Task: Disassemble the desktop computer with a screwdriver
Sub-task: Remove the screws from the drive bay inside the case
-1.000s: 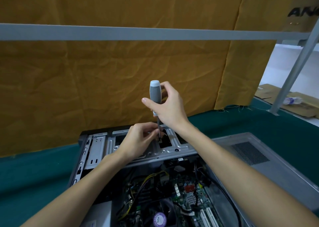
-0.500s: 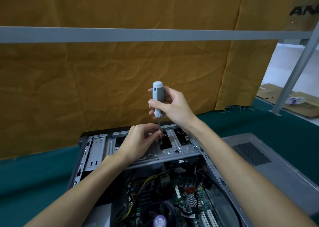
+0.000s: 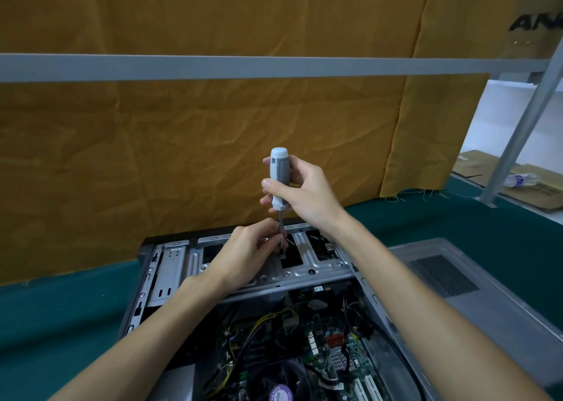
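**A Screw Gets Worked in the Open Computer**

From the head camera, the computer (image 3: 274, 309) lies on its side on a green table (image 3: 54, 324), close to the person, with its side open. Wires and a green board (image 3: 320, 355) show inside. A grey cover (image 3: 457, 278) lies just beside it on the right. A brown cloth (image 3: 182, 141) hangs behind, with a grey bar (image 3: 243, 67) across it.

The right hand (image 3: 307, 193) holds the screwdriver (image 3: 278, 178) straight up. Its fingers and thumb are curled tight round the grey and white handle. The thin metal shaft points down to the silver metal frame (image 3: 304, 266) at the far end of the computer.

The left hand (image 3: 246, 254) rests on that frame. Its fingertips (image 3: 275, 237) pinch together round the low part of the shaft, near the tip. The tip and the screw are too small to see well.

The screwdriver looks light and hard. Its handle looks easy to grip, so the handle is the best place to hold it. The shaft is thin and smooth, so it may slip off the screw if it tilts. The computer looks heavy and stiff, and should stay put. The frame edges may be sharp. The board and wires look easy to break, so hands should hold the metal sides, not those parts.
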Demonstrator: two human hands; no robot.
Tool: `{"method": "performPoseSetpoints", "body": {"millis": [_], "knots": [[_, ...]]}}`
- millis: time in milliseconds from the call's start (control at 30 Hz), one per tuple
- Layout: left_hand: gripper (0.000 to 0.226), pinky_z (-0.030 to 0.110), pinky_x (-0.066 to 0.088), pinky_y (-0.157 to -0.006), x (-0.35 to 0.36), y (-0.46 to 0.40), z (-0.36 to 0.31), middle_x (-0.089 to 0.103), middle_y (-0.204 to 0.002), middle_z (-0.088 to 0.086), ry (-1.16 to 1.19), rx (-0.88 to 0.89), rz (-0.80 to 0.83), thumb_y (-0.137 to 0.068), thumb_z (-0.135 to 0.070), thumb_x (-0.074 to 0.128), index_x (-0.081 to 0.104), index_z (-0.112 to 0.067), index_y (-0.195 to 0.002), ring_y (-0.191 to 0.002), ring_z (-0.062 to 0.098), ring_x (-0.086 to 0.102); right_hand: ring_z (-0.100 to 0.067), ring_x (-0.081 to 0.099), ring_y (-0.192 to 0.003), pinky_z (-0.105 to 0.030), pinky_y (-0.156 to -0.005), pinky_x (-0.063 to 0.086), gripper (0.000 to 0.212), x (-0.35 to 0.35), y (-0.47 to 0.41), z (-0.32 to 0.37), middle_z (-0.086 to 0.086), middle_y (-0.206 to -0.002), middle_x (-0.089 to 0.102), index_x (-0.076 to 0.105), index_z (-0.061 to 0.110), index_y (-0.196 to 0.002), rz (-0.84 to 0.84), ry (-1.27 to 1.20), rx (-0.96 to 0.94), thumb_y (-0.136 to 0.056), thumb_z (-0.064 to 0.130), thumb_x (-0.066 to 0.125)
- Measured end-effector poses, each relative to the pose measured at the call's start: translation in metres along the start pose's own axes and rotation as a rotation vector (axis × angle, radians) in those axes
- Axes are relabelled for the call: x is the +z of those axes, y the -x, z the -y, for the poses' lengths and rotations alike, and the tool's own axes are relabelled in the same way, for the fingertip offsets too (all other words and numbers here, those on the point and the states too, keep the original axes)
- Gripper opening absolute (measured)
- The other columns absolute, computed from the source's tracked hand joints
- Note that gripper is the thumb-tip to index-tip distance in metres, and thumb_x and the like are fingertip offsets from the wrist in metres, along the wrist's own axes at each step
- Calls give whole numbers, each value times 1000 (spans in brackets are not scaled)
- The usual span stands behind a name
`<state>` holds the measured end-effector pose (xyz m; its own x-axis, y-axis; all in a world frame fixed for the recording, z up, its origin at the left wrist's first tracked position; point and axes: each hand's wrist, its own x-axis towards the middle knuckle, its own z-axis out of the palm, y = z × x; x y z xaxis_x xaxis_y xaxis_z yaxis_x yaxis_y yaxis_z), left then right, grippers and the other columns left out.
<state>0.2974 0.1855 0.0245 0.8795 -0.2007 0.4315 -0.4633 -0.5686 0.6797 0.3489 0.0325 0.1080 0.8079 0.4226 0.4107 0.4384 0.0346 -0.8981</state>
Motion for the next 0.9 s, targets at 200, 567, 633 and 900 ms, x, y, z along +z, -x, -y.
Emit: {"method": "performPoseSetpoints", "body": {"millis": [200, 567, 633, 900], "knots": [[15, 10, 50, -76, 3, 0, 1, 75, -96, -15, 66, -37, 1, -104, -22, 55, 68, -27, -98, -91, 3, 71, -24, 76, -73, -46, -64, 64, 30, 4, 2, -5, -11, -96, 72, 64, 16, -113, -107, 64, -61, -88, 20, 79], [23, 29, 53, -75, 2, -1, -4, 73, -94, -15, -20, -43, 16, -105, -20, 52, 71, -26, -94, -87, 10, 68, -1, 63, -58, -17, -50, 44, 47, 19, 2, -9, 11, -68, 60, 42, 27, -88, -458, 459, -97, -77, 49, 83], [24, 22, 50, -72, 2, 0, -4, 73, -93, -17, -22, -36, 16, -105, -19, 52, 71, -26, -93, -87, 6, 67, 7, 57, -62, -11, -49, 38, 48, 24, 1, -9, 14, -67, 55, 41, 27, -88, -469, 493, -70, -78, 52, 81], [20, 28, 55, -82, -8, -3, 4, 75, -95, -10, 6, -27, 62, -104, -19, 55, 72, -18, -95, -92, 10, 71, -21, 71, -68, -32, -68, 60, 28, 24, -7, 0, -8, -89, 72, 55, 15, -116, -113, 0, -20, -95, 26, 69]]}}
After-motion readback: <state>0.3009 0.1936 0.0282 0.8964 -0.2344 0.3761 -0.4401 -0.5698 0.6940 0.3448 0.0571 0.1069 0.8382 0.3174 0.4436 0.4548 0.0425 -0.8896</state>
